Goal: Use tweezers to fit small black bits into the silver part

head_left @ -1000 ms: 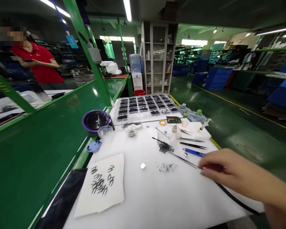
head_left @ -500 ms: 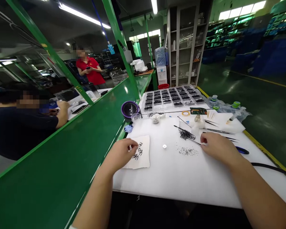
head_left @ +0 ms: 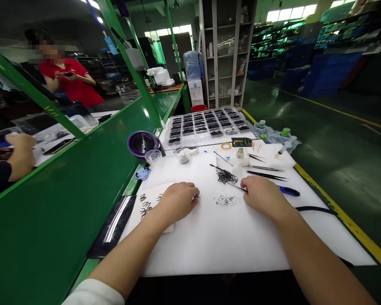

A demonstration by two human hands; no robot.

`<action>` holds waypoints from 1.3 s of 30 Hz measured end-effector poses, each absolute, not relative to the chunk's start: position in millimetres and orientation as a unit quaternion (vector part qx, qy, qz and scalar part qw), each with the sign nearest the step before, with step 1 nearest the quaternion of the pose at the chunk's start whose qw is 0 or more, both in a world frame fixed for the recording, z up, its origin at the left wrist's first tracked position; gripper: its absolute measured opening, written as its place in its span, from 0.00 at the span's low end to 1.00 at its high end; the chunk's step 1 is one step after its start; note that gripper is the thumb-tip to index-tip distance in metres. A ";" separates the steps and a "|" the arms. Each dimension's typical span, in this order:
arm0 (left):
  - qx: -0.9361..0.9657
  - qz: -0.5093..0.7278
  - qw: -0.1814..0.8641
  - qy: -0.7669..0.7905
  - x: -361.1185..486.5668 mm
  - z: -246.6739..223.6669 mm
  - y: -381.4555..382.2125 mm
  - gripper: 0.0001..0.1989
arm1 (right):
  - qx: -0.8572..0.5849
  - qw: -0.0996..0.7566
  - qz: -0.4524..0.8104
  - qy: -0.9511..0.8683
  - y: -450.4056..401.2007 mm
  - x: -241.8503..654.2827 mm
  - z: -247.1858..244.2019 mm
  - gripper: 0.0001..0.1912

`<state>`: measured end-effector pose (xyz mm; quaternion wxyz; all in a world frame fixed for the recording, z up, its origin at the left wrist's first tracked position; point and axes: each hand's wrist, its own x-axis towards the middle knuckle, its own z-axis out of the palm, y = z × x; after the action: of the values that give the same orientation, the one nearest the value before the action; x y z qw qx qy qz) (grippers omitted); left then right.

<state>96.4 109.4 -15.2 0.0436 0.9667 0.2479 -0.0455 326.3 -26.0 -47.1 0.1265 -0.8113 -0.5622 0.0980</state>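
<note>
Specks (head_left: 227, 200) could scatter if the right hand (head_left: 263, 195), pinching thin tweezers (head_left: 236, 186), sweeps sideways; left hand (head_left: 177, 199) curls over something small, its hold hidden.

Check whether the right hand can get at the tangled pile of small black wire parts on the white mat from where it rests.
Probably yes. The right hand lies on the white mat just short of the tangled pile of small black wire parts, with only a thin metal tool between them.
</note>
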 end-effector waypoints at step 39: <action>0.973 -0.055 0.172 0.142 95.3 -39.4 80.6 0.11 | -0.744 0.383 0.109 -0.537 -14.6 313.8 -51.1 0.05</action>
<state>95.3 80.6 -39.4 0.1720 0.9732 0.1423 -0.0551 313.8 -14.6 -51.1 0.3831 -0.7436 -0.5370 0.1094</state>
